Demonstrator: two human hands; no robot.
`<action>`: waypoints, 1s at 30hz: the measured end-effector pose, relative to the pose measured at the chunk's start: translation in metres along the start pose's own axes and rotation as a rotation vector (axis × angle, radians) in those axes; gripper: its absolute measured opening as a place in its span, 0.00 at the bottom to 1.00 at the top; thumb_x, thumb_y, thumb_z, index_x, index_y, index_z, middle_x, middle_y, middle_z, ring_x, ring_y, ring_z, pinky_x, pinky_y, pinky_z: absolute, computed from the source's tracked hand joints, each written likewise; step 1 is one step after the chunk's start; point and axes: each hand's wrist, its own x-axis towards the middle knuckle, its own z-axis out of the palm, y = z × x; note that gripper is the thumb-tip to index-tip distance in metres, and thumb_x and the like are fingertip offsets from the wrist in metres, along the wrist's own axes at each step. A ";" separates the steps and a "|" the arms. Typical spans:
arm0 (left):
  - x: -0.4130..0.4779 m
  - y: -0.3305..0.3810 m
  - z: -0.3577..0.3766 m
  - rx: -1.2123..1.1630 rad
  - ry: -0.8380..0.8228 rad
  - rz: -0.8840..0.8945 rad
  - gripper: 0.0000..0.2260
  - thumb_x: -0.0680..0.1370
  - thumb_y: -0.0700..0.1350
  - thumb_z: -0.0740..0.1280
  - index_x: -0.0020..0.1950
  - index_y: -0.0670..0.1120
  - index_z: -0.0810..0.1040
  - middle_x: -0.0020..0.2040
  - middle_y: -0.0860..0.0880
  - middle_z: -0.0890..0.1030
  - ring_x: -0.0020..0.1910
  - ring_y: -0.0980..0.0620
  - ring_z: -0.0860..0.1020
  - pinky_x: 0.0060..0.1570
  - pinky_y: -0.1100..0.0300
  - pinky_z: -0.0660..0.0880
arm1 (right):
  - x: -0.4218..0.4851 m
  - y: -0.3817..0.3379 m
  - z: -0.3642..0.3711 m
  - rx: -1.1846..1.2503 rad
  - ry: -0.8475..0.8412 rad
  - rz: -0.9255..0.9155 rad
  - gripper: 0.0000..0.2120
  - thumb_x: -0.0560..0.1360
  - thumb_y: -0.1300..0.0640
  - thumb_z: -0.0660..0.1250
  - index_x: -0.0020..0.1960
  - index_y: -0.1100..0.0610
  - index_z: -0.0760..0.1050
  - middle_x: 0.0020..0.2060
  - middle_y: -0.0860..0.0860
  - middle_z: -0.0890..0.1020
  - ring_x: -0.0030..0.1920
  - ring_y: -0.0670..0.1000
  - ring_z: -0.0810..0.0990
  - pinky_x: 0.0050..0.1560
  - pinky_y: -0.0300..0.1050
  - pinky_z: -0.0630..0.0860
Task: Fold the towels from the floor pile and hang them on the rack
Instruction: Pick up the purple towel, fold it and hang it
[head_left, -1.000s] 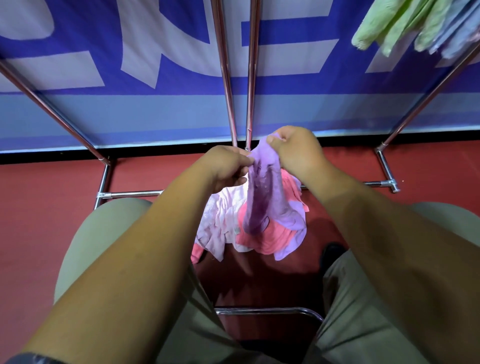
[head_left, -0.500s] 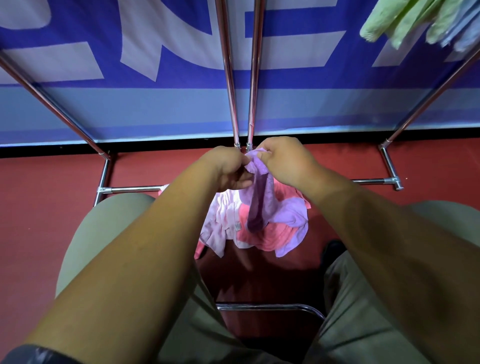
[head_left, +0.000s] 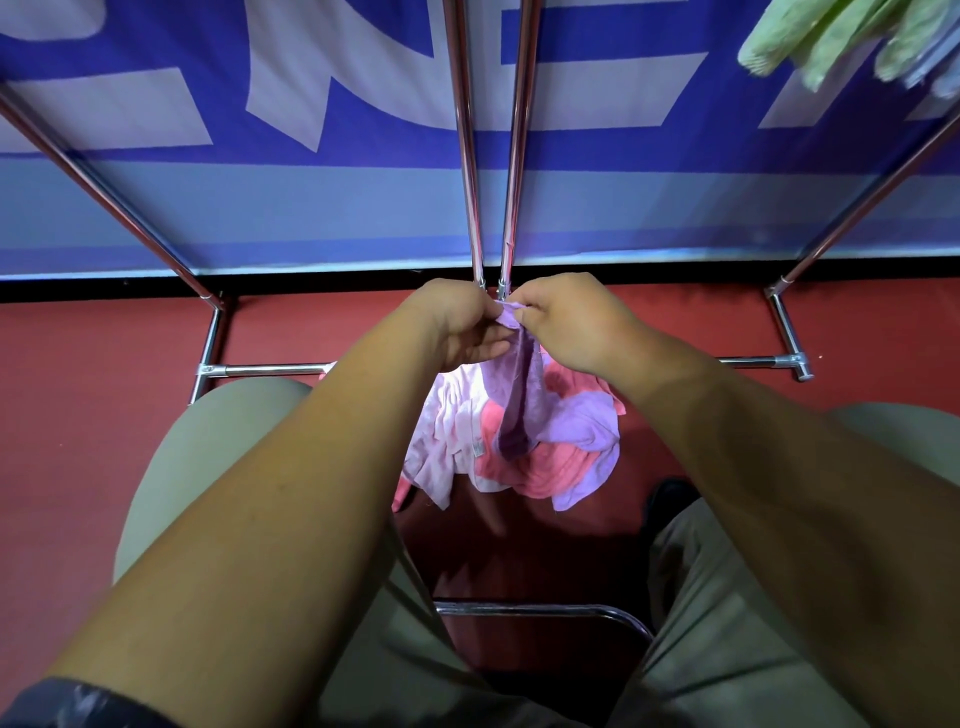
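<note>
A purple towel (head_left: 522, 395) hangs bunched from both my hands above the floor pile (head_left: 524, 462) of pink, white and lilac towels. My left hand (head_left: 462, 327) and my right hand (head_left: 566, 322) pinch its top edge close together, almost touching. The chrome rack's upright poles (head_left: 514, 145) rise just behind my hands. Green and pale blue towels (head_left: 841, 41) hang on the rack at the top right.
The rack's slanted side bars (head_left: 104, 187) and low floor bars (head_left: 260, 370) frame the pile on the red floor. A blue and white banner (head_left: 311, 218) covers the wall behind. A chrome chair edge (head_left: 545, 609) sits between my knees.
My hands have come closer together on the purple towel's top edge and shifted a little lower. The towel hangs narrower.
</note>
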 end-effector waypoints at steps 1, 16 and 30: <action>0.001 0.000 0.000 -0.013 0.008 0.000 0.12 0.85 0.32 0.60 0.48 0.41 0.80 0.39 0.48 0.85 0.34 0.56 0.82 0.46 0.60 0.83 | 0.000 0.000 0.000 0.010 -0.003 -0.001 0.09 0.81 0.56 0.65 0.51 0.54 0.84 0.41 0.50 0.84 0.44 0.54 0.81 0.48 0.52 0.79; -0.006 0.005 -0.005 -0.228 -0.024 0.041 0.10 0.85 0.29 0.55 0.55 0.33 0.76 0.38 0.41 0.87 0.33 0.51 0.87 0.36 0.59 0.85 | -0.004 0.005 -0.003 0.049 -0.054 -0.055 0.09 0.78 0.62 0.65 0.52 0.53 0.83 0.40 0.49 0.83 0.43 0.51 0.79 0.41 0.45 0.72; 0.001 0.007 -0.008 0.251 0.041 0.193 0.16 0.78 0.33 0.64 0.58 0.51 0.83 0.39 0.50 0.83 0.34 0.53 0.81 0.41 0.58 0.83 | -0.002 -0.008 -0.014 0.240 0.206 0.121 0.11 0.79 0.58 0.63 0.54 0.55 0.84 0.42 0.50 0.85 0.45 0.51 0.80 0.43 0.41 0.74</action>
